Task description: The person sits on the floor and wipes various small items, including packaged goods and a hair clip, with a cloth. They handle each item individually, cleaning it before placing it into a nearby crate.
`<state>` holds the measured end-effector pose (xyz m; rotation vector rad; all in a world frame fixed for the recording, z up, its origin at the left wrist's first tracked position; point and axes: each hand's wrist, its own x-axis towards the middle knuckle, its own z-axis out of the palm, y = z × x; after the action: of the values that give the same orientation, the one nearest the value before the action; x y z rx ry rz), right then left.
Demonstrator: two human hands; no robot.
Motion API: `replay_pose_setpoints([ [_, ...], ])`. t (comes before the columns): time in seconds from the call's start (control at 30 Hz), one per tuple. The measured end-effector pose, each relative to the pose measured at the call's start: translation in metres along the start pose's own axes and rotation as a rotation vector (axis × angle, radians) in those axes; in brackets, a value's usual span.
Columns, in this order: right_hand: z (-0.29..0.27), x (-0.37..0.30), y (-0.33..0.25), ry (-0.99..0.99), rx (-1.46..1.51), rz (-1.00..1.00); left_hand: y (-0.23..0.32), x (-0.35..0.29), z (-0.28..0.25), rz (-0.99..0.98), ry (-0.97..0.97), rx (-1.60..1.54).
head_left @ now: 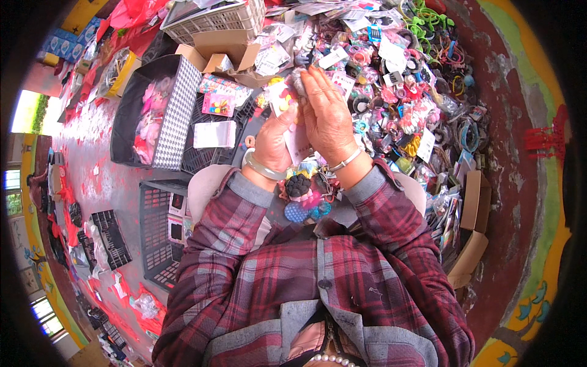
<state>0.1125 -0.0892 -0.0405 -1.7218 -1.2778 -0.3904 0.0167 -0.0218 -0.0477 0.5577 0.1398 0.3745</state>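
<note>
My left hand (273, 142) and my right hand (326, 113) are raised together in front of my chest. Both close around a small clear packet (287, 96) with white backing and tiny coloured pieces, and its lower part is hidden between my palms. A pale bangle (262, 168) circles my left wrist and a thin silver bracelet (346, 161) my right. Just below my wrists, on my lap, lie a dark knitted flower ornament (298, 184) and several blue and pink hair accessories (306, 210).
A heap of colourful hair ties, clips and packets (403, 85) spreads ahead and to the right. A black houndstooth-edged box (156, 110) of pink items, a white plastic basket (214, 18), black crates (160, 235) and cardboard boxes (472, 199) surround me.
</note>
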Motion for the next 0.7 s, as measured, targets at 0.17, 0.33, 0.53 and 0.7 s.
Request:
replay_pose_setpoints([
  [0.17, 0.005, -0.008, -0.010, -0.071, 0.012, -0.029, 0.007, 0.008, -0.010, 0.151, 0.078, 0.012],
  [0.33, 0.002, -0.027, -0.047, -0.297, 0.101, -0.110, 0.035, 0.011, -0.008, 0.286, 0.119, -0.027],
  [0.53, 0.006, -0.028, -0.026, -0.294, 0.040, -0.081, 0.057, 0.013, -0.020, 0.361, 0.064, -0.097],
  [0.7, -0.003, -0.024, 0.023, -0.168, -0.089, 0.221, 0.057, 0.013, -0.014, 0.362, 0.050, -0.106],
])
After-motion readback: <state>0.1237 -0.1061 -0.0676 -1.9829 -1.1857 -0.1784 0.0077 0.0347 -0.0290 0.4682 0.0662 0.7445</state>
